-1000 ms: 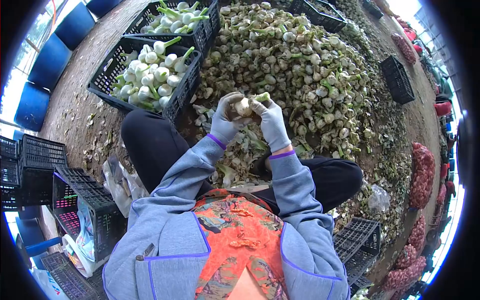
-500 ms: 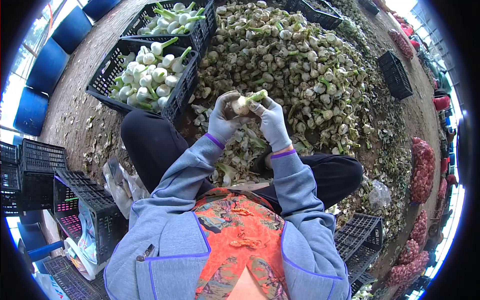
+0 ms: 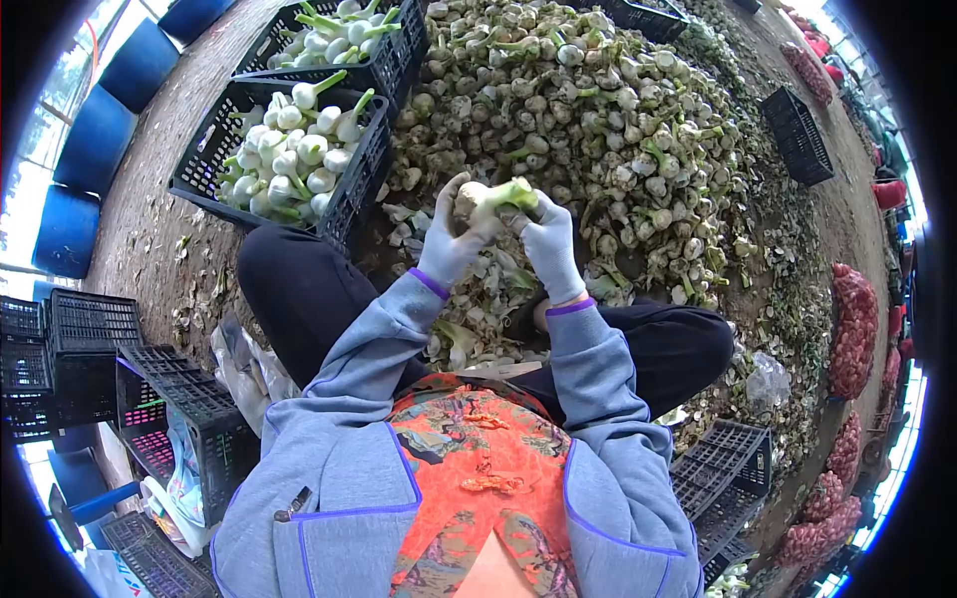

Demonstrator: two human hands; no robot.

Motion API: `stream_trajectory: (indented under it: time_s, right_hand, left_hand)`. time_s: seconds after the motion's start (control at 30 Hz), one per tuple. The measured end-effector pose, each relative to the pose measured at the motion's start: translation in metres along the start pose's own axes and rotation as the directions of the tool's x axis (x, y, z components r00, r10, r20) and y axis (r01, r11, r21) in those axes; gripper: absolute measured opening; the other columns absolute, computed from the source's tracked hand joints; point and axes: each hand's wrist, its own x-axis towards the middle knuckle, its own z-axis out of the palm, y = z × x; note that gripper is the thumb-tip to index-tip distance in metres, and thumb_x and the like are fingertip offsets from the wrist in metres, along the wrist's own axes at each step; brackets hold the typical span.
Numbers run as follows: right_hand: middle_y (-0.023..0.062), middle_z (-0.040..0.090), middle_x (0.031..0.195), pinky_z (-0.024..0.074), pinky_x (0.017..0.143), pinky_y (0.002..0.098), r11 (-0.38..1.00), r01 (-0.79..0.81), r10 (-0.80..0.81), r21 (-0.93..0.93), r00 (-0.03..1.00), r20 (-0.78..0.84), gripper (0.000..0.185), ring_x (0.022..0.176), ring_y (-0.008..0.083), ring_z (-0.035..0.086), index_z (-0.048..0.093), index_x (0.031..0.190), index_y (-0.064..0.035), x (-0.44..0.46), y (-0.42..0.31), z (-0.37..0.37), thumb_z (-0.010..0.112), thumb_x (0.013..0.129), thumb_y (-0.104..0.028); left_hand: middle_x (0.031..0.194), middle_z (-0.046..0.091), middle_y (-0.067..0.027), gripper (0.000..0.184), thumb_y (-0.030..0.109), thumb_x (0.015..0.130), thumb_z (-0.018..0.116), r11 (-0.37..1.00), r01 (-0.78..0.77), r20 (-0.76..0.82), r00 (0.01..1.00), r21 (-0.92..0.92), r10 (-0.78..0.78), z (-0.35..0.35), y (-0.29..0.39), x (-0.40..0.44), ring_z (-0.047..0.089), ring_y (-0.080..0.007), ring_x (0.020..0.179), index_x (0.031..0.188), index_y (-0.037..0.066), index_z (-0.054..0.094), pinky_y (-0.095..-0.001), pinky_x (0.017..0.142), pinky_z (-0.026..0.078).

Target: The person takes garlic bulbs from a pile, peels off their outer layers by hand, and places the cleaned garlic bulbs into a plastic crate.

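Both hands wear pale gloves and meet above a litter of peeled skins (image 3: 488,299). My left hand (image 3: 451,231) holds the round end of a garlic bulb (image 3: 473,199), its fingers curled around it. My right hand (image 3: 543,234) grips the bulb's green stalk, with a leafy layer spread out between the hands. Beyond them lies a large heap of unpeeled bulbs (image 3: 598,120). To the left, a black crate (image 3: 209,189) holds clean white bulbs, and a second black crate (image 3: 394,65) of them stands behind it.
Empty black crates (image 3: 199,389) stand at the lower left beside a plastic bag (image 3: 239,369). Another crate (image 3: 718,468) is at the lower right, and one (image 3: 796,135) sits beyond the heap. Blue barrels (image 3: 95,140) line the left; red net sacks (image 3: 853,334) lie at right.
The bulb has tilted between my hands, and its stalk end now shows a spread, peeled-back layer. My left hand's fingers have opened out somewhat. The whole view has shifted slightly.
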Motion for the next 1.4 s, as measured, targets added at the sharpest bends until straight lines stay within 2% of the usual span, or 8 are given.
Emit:
stream_trajectory:
  time_s: [0.07, 0.17, 0.3, 0.6, 1.0, 1.1, 1.2, 1.4]
  right_hand:
    - [0.0038, 0.068, 0.098, 0.0491, 0.079, 0.0232, 0.986, -0.099, 0.104, 0.134, 0.994, -0.027, 0.024, 0.087, 0.0089, 0.061, 0.065, 0.106, 0.0031, -0.002, -0.001, 0.003, 0.064, 0.083, 0.004]
    - [0.0037, 0.069, 0.095, 0.0506, 0.077, 0.0231, 0.990, -0.089, 0.088, 0.113, 0.996, 0.013, 0.022, 0.084, 0.0079, 0.062, 0.065, 0.106, 0.0034, -0.002, -0.007, -0.003, 0.065, 0.083, 0.004]
    - [0.0040, 0.069, 0.093, 0.0503, 0.076, 0.0233, 0.995, -0.103, 0.103, 0.010, 0.995, 0.014, 0.021, 0.083, 0.0082, 0.062, 0.065, 0.106, 0.0024, -0.003, -0.006, 0.002, 0.064, 0.085, 0.002]
    - [0.0040, 0.069, 0.091, 0.0476, 0.072, 0.0220, 0.920, -0.258, 0.349, 0.294, 0.881, -0.320, 0.020, 0.078, 0.0090, 0.060, 0.068, 0.105, 0.0018, 0.011, 0.039, -0.021, 0.061, 0.086, 0.000]
    - [0.0151, 0.068, 0.086, 0.0499, 0.076, 0.0355, 0.832, -0.257, 0.048, -0.491, 0.916, -0.398, 0.021, 0.080, 0.0320, 0.065, 0.069, 0.096, 0.0009, 0.016, 0.032, -0.023, 0.068, 0.079, -0.011]
    - [0.0122, 0.067, 0.092, 0.0508, 0.079, 0.0358, 0.599, 0.131, -0.515, -0.790, 0.818, -0.255, 0.017, 0.086, 0.0284, 0.065, 0.070, 0.092, 0.0000, 0.015, -0.007, -0.018, 0.067, 0.076, -0.006]
    - [0.0136, 0.066, 0.093, 0.0509, 0.078, 0.0357, 0.786, 0.300, -0.262, -0.540, 0.954, 0.148, 0.017, 0.086, 0.0297, 0.065, 0.070, 0.091, -0.0017, 0.008, -0.048, -0.011, 0.069, 0.075, -0.008]
    - [0.0139, 0.063, 0.087, 0.0504, 0.073, 0.0384, 0.639, 0.232, -0.102, -0.734, 0.971, 0.217, 0.011, 0.082, 0.0308, 0.063, 0.070, 0.083, -0.0039, 0.002, -0.050, 0.010, 0.065, 0.075, -0.010]
  left_hand:
    - [0.121, 0.053, -0.0100, 0.061, 0.031, 0.092, 0.062, 0.978, -0.069, -0.026, 0.997, 0.195, 0.075, -0.004, -0.004, 0.000, 0.059, -0.0189, 0.102, 0.140, 0.007, 0.032, -0.0315, 0.075, 0.056]
    - [0.118, 0.056, -0.0120, 0.055, 0.033, 0.094, 0.057, 0.853, 0.464, 0.018, 0.880, -0.241, -0.474, -0.017, 0.019, 0.002, 0.064, -0.0211, 0.094, 0.138, 0.006, 0.036, -0.0342, 0.072, 0.057]
    - [0.117, 0.056, -0.0087, 0.057, 0.021, 0.088, 0.068, 0.997, 0.050, -0.136, 0.990, 0.066, -0.041, -0.005, -0.004, 0.008, 0.062, -0.0181, 0.100, 0.134, 0.003, 0.040, -0.0349, 0.082, 0.056]
    - [0.120, 0.054, -0.0090, 0.073, 0.003, 0.073, 0.078, 0.942, 0.279, 0.027, 0.960, -0.186, -0.279, -0.012, -0.003, 0.006, 0.057, -0.0183, 0.109, 0.134, 0.001, 0.039, -0.0314, 0.093, 0.049]
    - [0.131, 0.046, -0.0091, 0.089, 0.004, 0.068, 0.079, 0.960, 0.246, 0.179, 0.959, -0.135, -0.221, -0.015, 0.003, 0.004, 0.047, -0.0177, 0.122, 0.142, 0.001, 0.030, -0.0305, 0.104, 0.037]
    - [0.126, 0.048, -0.0093, 0.085, 0.006, 0.069, 0.080, 0.976, 0.206, 0.130, 0.972, -0.069, -0.196, -0.017, 0.012, 0.005, 0.049, -0.0169, 0.117, 0.140, 0.000, 0.033, -0.0298, 0.102, 0.039]
    - [0.117, 0.050, -0.0096, 0.081, 0.009, 0.070, 0.081, 0.971, 0.115, 0.045, 0.991, 0.211, -0.127, -0.014, 0.005, 0.005, 0.052, -0.0170, 0.110, 0.137, -0.001, 0.037, -0.0297, 0.099, 0.041]
    - [0.107, 0.052, -0.0112, 0.076, 0.009, 0.067, 0.081, 0.785, -0.132, 0.127, 0.990, 0.605, 0.069, -0.016, 0.011, 0.004, 0.056, -0.0202, 0.100, 0.132, -0.001, 0.043, -0.0302, 0.089, 0.046]
